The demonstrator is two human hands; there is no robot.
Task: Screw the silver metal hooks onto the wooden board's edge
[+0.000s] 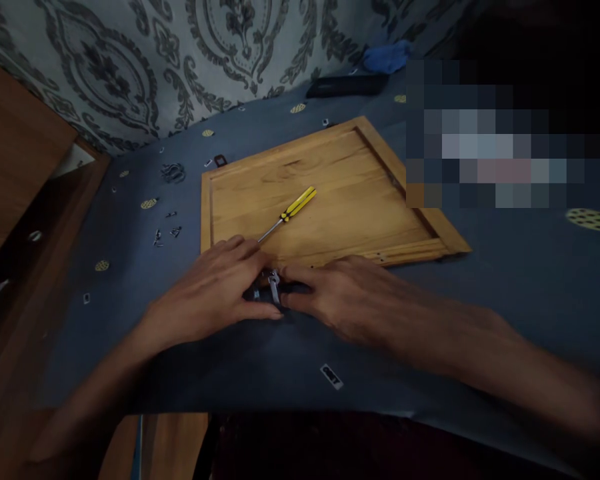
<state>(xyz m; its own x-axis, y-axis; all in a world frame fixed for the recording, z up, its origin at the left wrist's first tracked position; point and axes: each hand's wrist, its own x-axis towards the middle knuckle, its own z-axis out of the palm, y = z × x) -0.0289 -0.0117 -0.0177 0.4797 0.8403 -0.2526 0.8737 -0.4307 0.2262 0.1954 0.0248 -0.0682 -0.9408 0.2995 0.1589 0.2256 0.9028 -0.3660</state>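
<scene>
A metal cabinet hinge [274, 287] sits at the near edge of a framed wooden cabinet door [260, 180], which lies flat. My left hand [210, 287] is closed around the hinge's left side, fingers resting on the door's edge and thumb stretched along the near side. From the right, my right hand [350, 297] pinches the same hinge between thumb and forefinger. Parts of the hinge are hidden by my fingers. On the door panel lies a screwdriver [299, 204] with a yellow and black handle, its shaft pointing toward my left hand and its tip hidden.
Several small screws [175, 231] lie on the dark blue patterned cloth [130, 300] left of the door, with a dark coiled bunch [173, 173] behind them. A black case [347, 86] and blue cloth [387, 57] lie by the patterned curtain [240, 40]. Wooden furniture [20, 153] stands at left.
</scene>
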